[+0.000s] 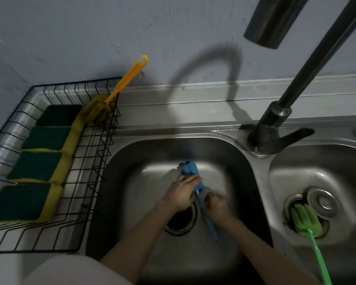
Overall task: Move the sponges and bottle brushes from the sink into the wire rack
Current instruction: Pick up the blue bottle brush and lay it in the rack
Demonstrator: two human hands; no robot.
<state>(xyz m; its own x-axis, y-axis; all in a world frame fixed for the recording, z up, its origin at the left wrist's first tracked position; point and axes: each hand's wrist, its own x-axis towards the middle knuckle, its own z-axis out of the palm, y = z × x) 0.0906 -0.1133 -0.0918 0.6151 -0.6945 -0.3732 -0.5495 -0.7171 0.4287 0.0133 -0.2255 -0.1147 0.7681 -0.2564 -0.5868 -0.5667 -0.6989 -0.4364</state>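
Over the left sink basin (144,153) I hold a blue bottle brush (190,171). My left hand (181,194) is wrapped around its foam head, and my right hand (219,208) grips its blue handle just below. A black wire rack (103,140) stands on the counter to the left. It holds several green-and-yellow sponges (39,167) in a row and a yellow bottle brush (119,87) leaning at its back corner. A green bottle brush (306,221) lies in the right basin (296,173), its head over the drain.
A dark faucet (275,128) rises between the basins, its spout overhead at top right. A round metal drain stopper (323,202) lies beside the right drain. The left drain (183,221) is open beneath my hands. A grey wall stands behind.
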